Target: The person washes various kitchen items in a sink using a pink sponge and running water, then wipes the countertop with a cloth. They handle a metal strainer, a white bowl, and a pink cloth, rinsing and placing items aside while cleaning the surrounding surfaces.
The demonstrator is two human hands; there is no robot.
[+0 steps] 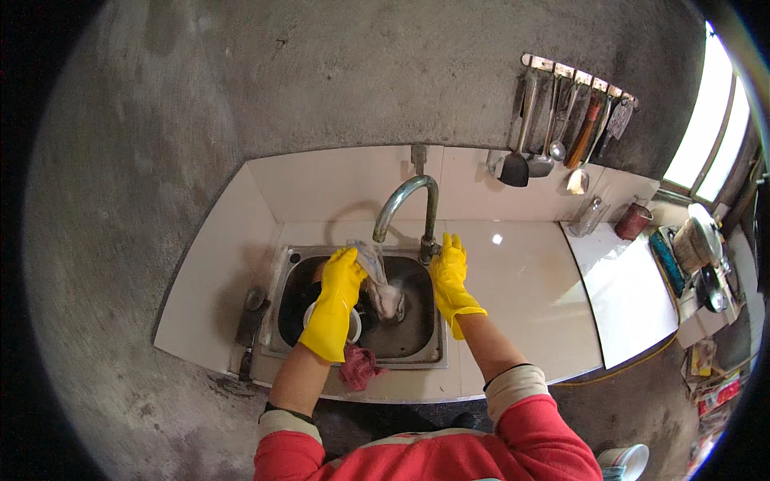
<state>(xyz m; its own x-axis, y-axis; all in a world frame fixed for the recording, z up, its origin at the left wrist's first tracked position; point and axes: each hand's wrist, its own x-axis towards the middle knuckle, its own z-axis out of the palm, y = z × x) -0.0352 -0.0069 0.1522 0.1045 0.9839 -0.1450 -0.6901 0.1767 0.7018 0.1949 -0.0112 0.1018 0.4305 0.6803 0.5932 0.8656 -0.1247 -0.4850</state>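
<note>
My left hand [337,294], in a yellow rubber glove, grips the top of a clear plastic bag [370,263] over a stainless steel sink [443,356]. Pale, pinkish contents [388,302] hang at the bag's lower end; what they are is unclear. Water appears to run from the curved metal faucet [432,207] down beside the bag. My right hand [450,273], gloved alike, is at the faucet's base with its fingers pointing up. Its palm side is hidden, so whether it grips the handle cannot be told. Behind my left forearm, a white bowl [355,327] shows in the sink.
A red cloth [360,367] lies over the sink's front edge. Left of the sink rests a cleaver [248,324]. Utensils, including a spatula [515,170], hang from a wall rack [571,73]. At right are a white board [628,294] and a red mug [633,221].
</note>
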